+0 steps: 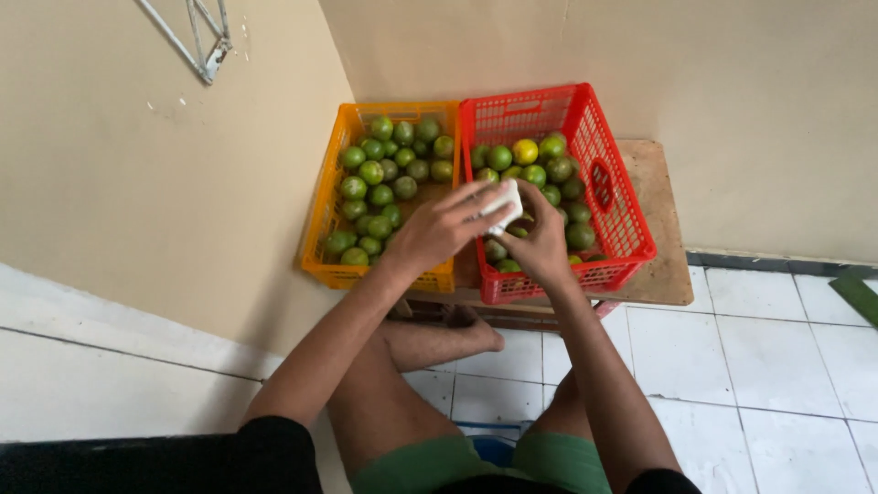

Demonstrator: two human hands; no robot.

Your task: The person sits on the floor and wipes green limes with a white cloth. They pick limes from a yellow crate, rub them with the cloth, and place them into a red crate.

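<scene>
Both my hands meet over the red plastic crate (615,160) of green and yellowish limes. My left hand (442,227) presses a white cloth (504,209) with its fingers stretched across it. My right hand (540,240) cups something under the cloth; what it holds is hidden, so I cannot tell if it is a lime. An orange plastic crate (322,215) with several green limes (372,172) stands touching the red one on its left. One yellow lime (525,151) lies near the back of the red crate.
The two crates rest on a low wooden board (660,229) in a corner of beige walls. White floor tiles (777,366) spread to the right. My bare legs and a foot (462,334) are below the board. A metal bracket (206,41) hangs on the left wall.
</scene>
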